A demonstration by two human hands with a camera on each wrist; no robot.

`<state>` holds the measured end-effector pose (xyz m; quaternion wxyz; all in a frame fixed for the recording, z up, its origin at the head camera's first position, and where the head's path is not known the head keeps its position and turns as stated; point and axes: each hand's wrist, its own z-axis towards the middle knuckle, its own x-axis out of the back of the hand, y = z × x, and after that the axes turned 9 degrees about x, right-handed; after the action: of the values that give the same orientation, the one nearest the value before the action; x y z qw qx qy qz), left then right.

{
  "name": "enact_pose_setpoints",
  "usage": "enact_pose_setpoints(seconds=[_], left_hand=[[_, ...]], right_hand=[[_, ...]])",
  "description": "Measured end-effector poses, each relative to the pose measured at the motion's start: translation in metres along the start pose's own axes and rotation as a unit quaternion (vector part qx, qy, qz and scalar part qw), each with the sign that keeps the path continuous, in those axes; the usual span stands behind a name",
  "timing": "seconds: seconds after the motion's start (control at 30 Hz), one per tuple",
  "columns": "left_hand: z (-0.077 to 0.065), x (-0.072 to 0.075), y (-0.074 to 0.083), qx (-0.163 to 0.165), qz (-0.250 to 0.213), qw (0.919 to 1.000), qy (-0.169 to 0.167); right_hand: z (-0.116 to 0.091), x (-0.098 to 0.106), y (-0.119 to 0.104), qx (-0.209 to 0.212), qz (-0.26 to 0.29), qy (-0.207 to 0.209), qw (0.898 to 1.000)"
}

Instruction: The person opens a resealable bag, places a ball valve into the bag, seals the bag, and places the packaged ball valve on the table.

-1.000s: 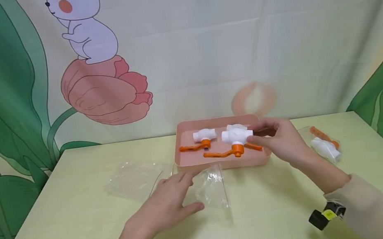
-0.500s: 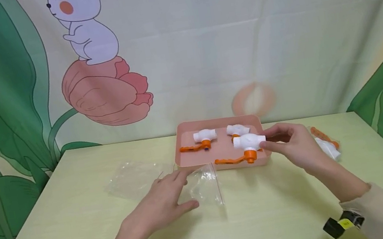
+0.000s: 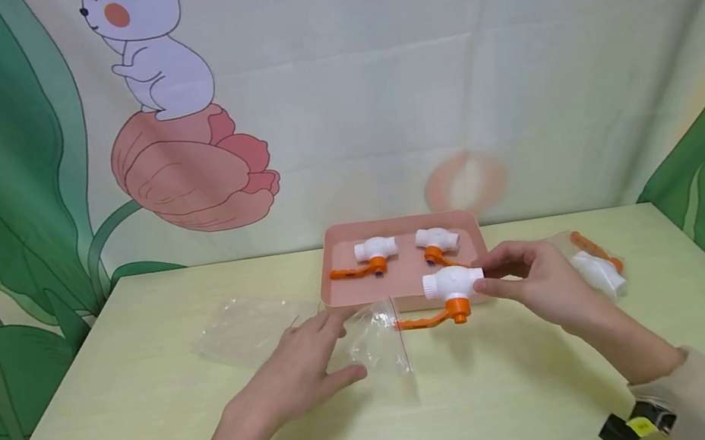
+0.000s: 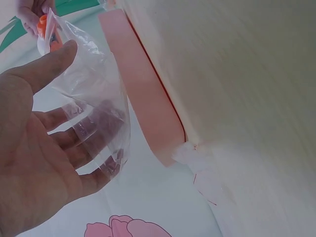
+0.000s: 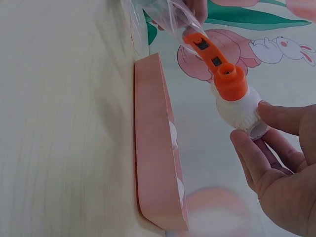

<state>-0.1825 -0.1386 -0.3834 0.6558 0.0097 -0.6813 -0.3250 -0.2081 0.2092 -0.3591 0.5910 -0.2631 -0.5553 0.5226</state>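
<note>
My right hand (image 3: 539,283) holds a white ball valve (image 3: 452,282) by one end, between thumb and fingers. Its orange lever (image 5: 210,52) points left, with the tip at the mouth of a clear zip bag (image 3: 378,339). My left hand (image 3: 294,375) carries this bag in the air. In the left wrist view, its fingers (image 4: 74,138) lie loosely extended against the plastic, partly seen through it, and the thumb stands apart from them. Whether the fingers are inside or behind the bag I cannot tell.
A pink tray (image 3: 407,305) at the back holds two more ball valves, one on the left (image 3: 375,248) and one on the right (image 3: 437,239). Flat clear bags (image 3: 246,333) lie left of it. A bagged valve (image 3: 599,273) lies to the right on the table (image 3: 480,415).
My right hand has brought the ball valve from above the tray toward me and down, so its lever tip meets the bag's mouth. My left hand and the bag have shifted slightly left.
</note>
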Motion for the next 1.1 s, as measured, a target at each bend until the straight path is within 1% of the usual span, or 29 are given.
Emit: enact_pose_setpoints(seconds=[0.13,0.43,0.67,0.83,0.97,1.1], left_hand=[[0.002,-0.001,0.001,-0.008,0.0,0.9999,0.008],[0.003,-0.003,0.005,-0.018,0.006,0.9996,0.023],[0.002,-0.005,0.007,-0.024,0.008,0.9993,0.027],[0.003,-0.006,0.008,-0.03,0.007,0.9991,0.03],[0.002,-0.007,0.007,-0.042,0.006,0.9984,0.037],[0.003,-0.008,0.005,-0.05,0.004,0.998,0.038]], right_hand=[[-0.001,-0.004,-0.002,0.001,0.013,-0.01,1.0],[-0.003,-0.013,-0.004,-0.005,0.008,-0.014,1.0],[-0.004,-0.02,-0.005,-0.002,0.036,-0.026,0.999],[-0.004,-0.021,-0.005,0.004,0.051,-0.029,0.998],[-0.004,-0.02,-0.006,0.008,0.069,-0.033,0.997],[-0.005,-0.02,-0.006,0.006,0.067,-0.034,0.997]])
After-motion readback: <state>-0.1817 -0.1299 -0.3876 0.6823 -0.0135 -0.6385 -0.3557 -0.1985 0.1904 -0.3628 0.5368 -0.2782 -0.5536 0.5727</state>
